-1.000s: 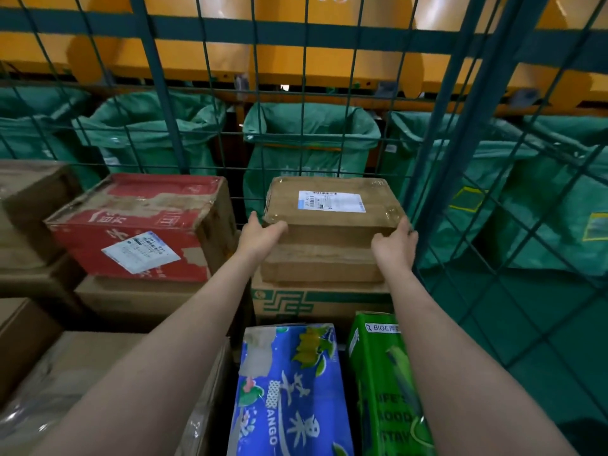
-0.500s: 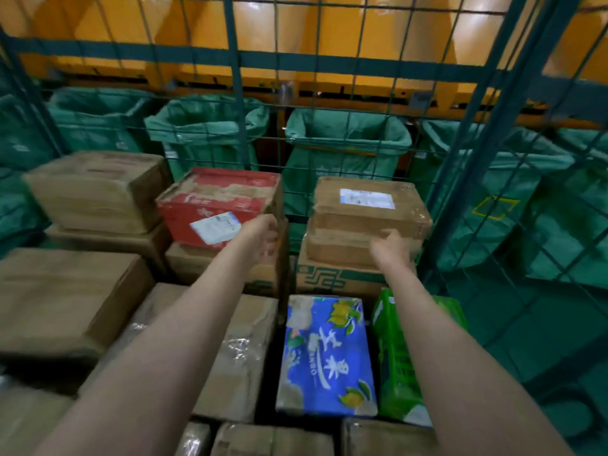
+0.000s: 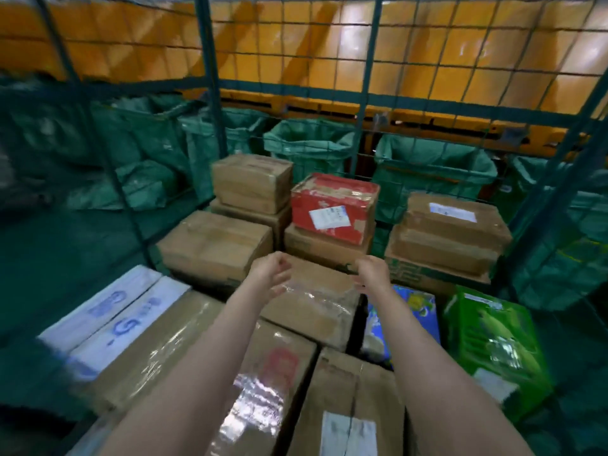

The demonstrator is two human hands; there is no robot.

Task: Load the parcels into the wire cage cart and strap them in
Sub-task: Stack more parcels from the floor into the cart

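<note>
Your left hand (image 3: pixel 270 274) and right hand (image 3: pixel 373 274) hover empty, fingers loosely curled, above a taped brown parcel (image 3: pixel 316 301); the red parcel (image 3: pixel 334 205) sits beyond them inside the wire cage cart (image 3: pixel 210 77).

The wire cage (image 3: pixel 207 77) is teal, the cardboard parcels (image 3: pixel 214 245) plain brown, the far red box (image 3: pixel 334 209) white-labelled, the right blue box (image 3: pixel 411 311) yellow-printed beside a bright green box (image 3: pixel 493 337), the near-left white carton (image 3: pixel 112 311) blue-lettered, the far sacks (image 3: pixel 309 143) green, the wall (image 3: pixel 427 60) orange.
</note>
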